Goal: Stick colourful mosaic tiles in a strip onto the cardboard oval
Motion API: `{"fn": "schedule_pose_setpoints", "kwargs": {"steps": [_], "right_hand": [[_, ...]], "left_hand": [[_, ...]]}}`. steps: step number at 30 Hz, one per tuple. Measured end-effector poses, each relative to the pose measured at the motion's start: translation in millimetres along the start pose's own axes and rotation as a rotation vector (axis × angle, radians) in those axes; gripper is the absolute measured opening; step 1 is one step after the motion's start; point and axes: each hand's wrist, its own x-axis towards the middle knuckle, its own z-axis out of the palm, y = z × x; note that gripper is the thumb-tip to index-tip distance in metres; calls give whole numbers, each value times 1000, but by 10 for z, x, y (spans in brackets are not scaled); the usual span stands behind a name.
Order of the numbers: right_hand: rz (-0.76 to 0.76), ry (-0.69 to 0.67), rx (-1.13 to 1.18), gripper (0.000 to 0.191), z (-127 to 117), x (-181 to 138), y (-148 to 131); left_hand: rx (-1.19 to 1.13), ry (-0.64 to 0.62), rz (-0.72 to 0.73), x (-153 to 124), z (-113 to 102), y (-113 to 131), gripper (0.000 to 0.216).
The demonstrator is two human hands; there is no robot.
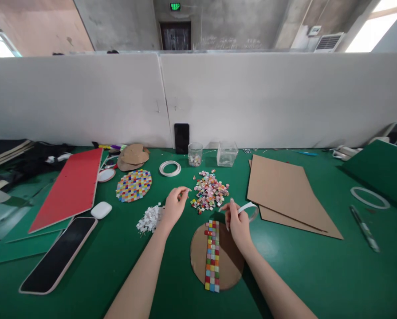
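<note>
My right hand point(238, 223) is closed on a roll of white tape point(253, 212), and a pale strip shows by its fingers. It hovers over the right side of a round cardboard disc point(198, 254). Down the disc runs a band of small coloured mosaic tiles point(212, 257). My left hand point(175, 204) is in a pinch; anything between its fingertips is too small to name. Between the hands and farther back lies a heap of loose mosaic tiles point(210, 191). A pile of white paper scraps point(150, 219) sits beside my left wrist.
A tile-covered disc point(134, 185) and a tape roll point(170, 168) lie at the back left. Behind the heap stand a clear cup point(195, 155), a clear box point(227, 154) and a phone point(182, 138). Cardboard sheets point(281, 190) lie right; a red board point(70, 190) lies left.
</note>
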Motion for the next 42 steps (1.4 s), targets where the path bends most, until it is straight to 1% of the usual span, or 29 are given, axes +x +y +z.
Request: {"fn": "schedule_pose_setpoints", "kwargs": {"steps": [3,9,14,20,23,26,31,36,39,42], "right_hand": [[-5,4,-3,48,-2,2,5],[-14,12,-21,49,-2,1,-8],[-15,4,-32,52,3,4,-23],[-5,-11,-7,54,1,5,-23],[-1,-12,5,53,-4,10,-31],[2,-11,8,51,-8,13,-39],[-2,-9,6,50,-6,8,-43],[-5,0,6,48,-8,8,-50],[-6,2,7,47,-10,10,-58],[-5,2,12,47,-11,11,-61]], "left_hand": [[17,1,-10,-1,-52,-35,19],[56,-133,39,-32,-5,-4,11],[116,-169,72,-27,21,-17,10],[139,-136,68,-29,62,-12,22],[158,-119,52,-25,67,-9,25],[172,-108,47,-23,62,-9,23],[171,-92,68,-33,54,-8,14],[102,-27,53,-21,37,-20,22],[20,20,13,-6,45,-29,22],[-90,33,-37,-4,73,-13,23]]}}
